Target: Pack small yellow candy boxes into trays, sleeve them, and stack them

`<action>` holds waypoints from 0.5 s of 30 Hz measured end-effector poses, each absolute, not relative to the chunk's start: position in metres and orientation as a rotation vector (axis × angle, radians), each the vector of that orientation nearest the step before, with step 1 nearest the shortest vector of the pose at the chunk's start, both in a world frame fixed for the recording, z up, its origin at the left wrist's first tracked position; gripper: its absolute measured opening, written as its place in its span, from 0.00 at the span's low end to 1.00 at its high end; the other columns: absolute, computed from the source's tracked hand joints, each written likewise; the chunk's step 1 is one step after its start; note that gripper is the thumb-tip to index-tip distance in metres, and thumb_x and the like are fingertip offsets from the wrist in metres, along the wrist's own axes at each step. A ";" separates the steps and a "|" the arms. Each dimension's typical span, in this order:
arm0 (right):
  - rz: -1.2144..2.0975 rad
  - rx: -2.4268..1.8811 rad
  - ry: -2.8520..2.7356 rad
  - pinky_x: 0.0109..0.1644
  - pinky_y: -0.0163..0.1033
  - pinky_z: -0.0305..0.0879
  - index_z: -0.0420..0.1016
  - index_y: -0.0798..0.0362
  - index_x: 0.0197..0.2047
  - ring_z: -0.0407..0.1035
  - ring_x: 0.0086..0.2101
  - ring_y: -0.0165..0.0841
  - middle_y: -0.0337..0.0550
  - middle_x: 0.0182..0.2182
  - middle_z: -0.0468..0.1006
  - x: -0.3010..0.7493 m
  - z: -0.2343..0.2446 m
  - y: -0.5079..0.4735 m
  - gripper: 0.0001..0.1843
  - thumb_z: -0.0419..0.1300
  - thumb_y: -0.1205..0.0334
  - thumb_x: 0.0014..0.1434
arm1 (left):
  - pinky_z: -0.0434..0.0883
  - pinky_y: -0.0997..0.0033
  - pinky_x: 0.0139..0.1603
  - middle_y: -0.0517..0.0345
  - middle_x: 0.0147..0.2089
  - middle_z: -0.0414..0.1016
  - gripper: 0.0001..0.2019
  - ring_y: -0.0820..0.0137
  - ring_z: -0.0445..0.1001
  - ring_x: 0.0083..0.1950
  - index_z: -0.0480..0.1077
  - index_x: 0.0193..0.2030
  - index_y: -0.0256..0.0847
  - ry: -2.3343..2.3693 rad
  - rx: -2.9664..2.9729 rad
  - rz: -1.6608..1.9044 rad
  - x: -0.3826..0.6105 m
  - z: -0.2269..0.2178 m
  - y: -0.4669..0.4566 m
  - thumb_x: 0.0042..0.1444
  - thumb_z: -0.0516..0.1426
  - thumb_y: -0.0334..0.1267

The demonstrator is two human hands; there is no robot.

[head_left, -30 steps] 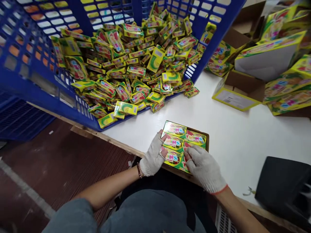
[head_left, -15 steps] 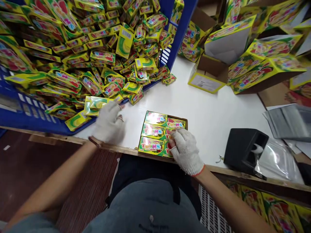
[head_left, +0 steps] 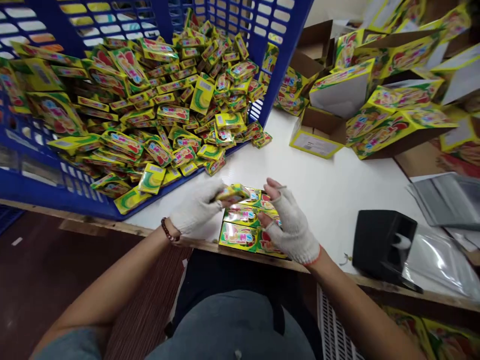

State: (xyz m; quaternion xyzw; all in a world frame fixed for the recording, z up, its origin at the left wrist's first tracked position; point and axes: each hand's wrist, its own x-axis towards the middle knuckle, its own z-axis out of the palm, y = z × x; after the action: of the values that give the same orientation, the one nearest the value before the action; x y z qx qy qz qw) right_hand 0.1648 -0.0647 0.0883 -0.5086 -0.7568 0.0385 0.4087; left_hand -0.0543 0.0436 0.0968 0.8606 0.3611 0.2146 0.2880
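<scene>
My left hand (head_left: 195, 210), in a white fingerless glove, is closed on a small yellow-green packet (head_left: 233, 192) held just above a brown tray (head_left: 247, 247) of like packets at the table's near edge. Several packets (head_left: 237, 236) lie flat in the tray, labels up. My right hand (head_left: 290, 222), also gloved, hovers over the tray's right side with fingers spread and holds nothing. The packet sits between my two hands.
A tipped blue plastic crate (head_left: 45, 185) at the left spills a big heap of loose packets (head_left: 150, 115) onto the white table (head_left: 337, 190). Printed open cartons (head_left: 375, 110) stand at the back right. A black box (head_left: 382, 242) and clear plastic sleeves (head_left: 442, 200) lie at the right.
My left hand went from the tray to the heap by the crate and came back with one packet. My right hand lifted off the tray and spread its fingers.
</scene>
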 end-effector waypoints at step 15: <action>0.203 -1.869 -1.835 0.44 0.46 0.64 0.73 0.52 0.34 0.70 0.39 0.41 0.48 0.36 0.76 0.200 0.037 -0.077 0.09 0.55 0.59 0.63 | 0.68 0.61 0.54 0.50 0.48 0.72 0.08 0.62 0.69 0.52 0.70 0.43 0.39 1.569 2.648 0.619 -0.108 0.073 0.153 0.63 0.53 0.38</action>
State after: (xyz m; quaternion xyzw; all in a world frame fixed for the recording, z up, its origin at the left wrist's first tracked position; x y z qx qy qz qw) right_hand 0.1997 -0.0775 0.0369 -0.6879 -0.6757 0.0748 0.2544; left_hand -0.1079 0.1533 0.0725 0.8434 0.4998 0.1973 0.0009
